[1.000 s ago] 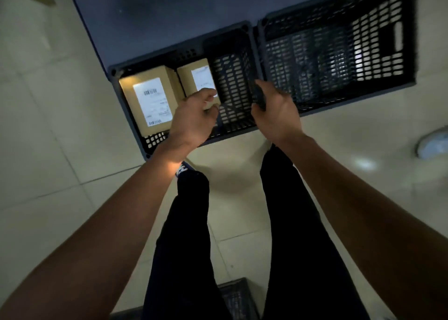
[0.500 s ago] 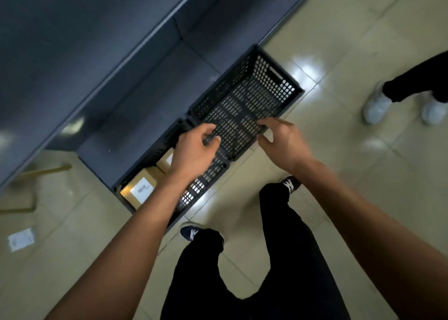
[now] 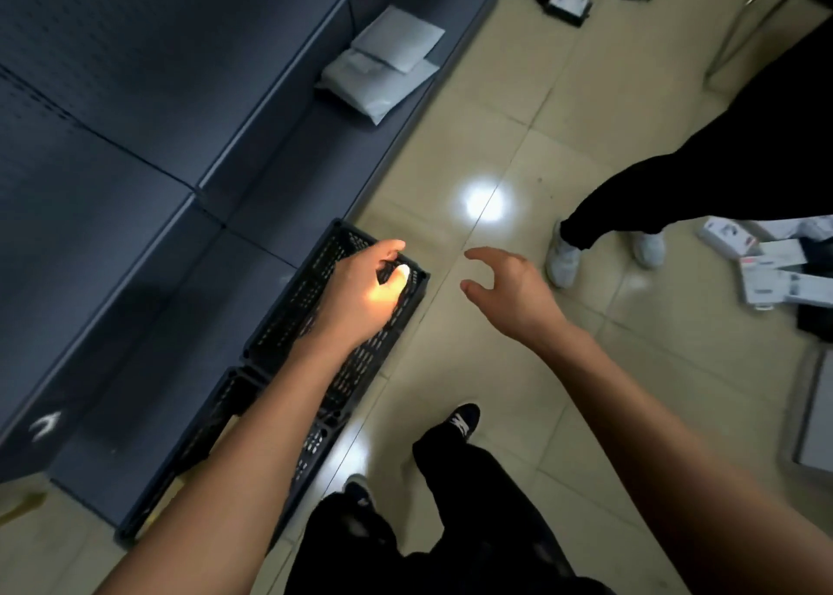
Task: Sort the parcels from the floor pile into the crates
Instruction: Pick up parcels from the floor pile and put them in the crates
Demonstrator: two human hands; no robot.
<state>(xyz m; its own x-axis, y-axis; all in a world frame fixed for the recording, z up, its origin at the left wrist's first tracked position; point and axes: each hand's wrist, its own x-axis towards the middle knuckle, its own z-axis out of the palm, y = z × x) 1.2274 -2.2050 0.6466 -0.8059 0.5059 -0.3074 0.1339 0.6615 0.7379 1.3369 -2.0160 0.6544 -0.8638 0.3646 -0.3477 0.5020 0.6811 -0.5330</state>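
Two black crates sit end to end along the shelf base on the left: near crate (image 3: 212, 441) mostly hidden under the left forearm, far crate (image 3: 315, 279) beyond it. Long axis of the pair runs diagonally up and right.

Left hand (image 3: 365, 292) hangs over the far crate's outer end, fingers curled at its rim; whether it actually grips the rim I cannot tell, and it holds no parcel.

Right hand (image 3: 509, 297) is out over bare floor tiles (image 3: 450, 134), fingers spread and relaxed, empty.

Parcels on the floor (image 3: 775, 274), white boxes in a loose pile, lie well to the right, past another person's white shoes (image 3: 563, 261). The right hand is the nearer; the next pickup likely goes to it, reaching rightward away from the crates.
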